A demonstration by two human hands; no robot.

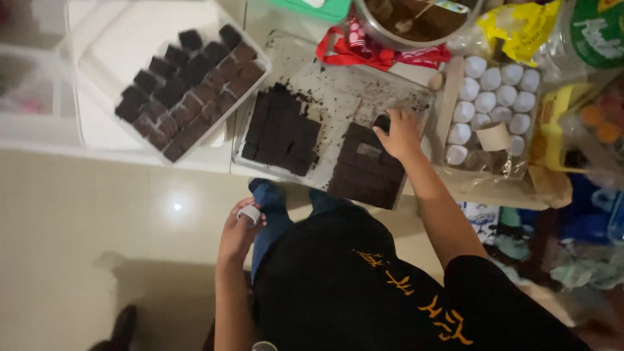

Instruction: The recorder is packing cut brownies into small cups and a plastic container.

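Right hand (400, 133) pinches a dark square brownie piece (382, 122) at the tray's (338, 84) right edge; left hand (239, 229) grips a small white paper cup (249, 214). Advise lifting straight up.

Tray (338, 84) centre btwn brownie blocks (281, 133) open; cup pack (494, 104) blocks right, container (188, 91) blocks left.

Metal bowl (416, 23) cut off by top edge. Right hand (398, 133) hides part of a brownie piece (382, 121). Bags (585, 39) at right blurred.
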